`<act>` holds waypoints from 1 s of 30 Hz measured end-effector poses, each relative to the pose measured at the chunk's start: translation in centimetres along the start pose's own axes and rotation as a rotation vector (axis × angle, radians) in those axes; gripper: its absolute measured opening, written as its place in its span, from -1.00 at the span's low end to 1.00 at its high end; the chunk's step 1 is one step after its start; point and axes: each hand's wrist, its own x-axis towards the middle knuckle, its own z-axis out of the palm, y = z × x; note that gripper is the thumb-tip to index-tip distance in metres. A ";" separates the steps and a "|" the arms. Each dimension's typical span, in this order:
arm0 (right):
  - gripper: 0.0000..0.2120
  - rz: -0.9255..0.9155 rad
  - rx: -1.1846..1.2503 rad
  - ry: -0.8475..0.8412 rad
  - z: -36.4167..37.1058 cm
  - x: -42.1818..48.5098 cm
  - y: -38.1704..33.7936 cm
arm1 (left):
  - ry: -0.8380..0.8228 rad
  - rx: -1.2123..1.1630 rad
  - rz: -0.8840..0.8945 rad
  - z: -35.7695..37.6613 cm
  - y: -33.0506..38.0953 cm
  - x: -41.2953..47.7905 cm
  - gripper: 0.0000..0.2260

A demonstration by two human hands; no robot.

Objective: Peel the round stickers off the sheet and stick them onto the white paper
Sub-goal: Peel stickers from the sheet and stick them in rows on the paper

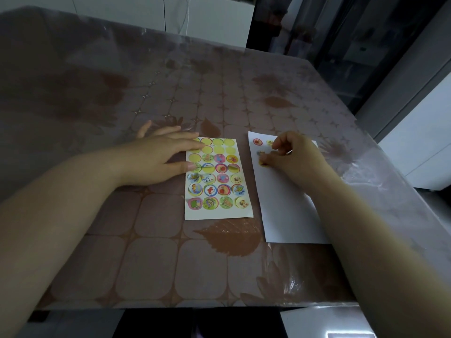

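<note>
Small yellow round sticker [263,163]: on upper left part of white paper sheet [285,211], under tips of your right hand [297,157]; fingers curled, pinching it against paper. Red round sticker [257,142] already stuck near paper's top. Colourful sticker sheet [218,181] lies just left of paper on brown patterned desk [146,252]; top rows bare, many stickers remain. Your left hand [158,157] rests flat on sheet's top-left corner, fingers straight. Step in hand, I judge: sticking. Next: let go, rub sticker flat, then lift edge of next one while left hand holds sheet down.
</note>
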 end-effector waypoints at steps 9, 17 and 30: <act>-0.81 -0.052 -0.037 0.037 0.3 0.0 0.4 | -0.008 0.001 -0.006 -0.1 0.0 -0.1 -0.45; -0.87 -0.094 -0.025 0.069 -0.5 0.1 0.4 | 0.004 -0.003 -0.014 -0.1 0.2 0.0 -0.55; -0.83 -0.433 -0.375 -0.323 1.7 0.2 -5.8 | 0.228 -0.087 0.114 -0.4 0.2 0.2 -0.59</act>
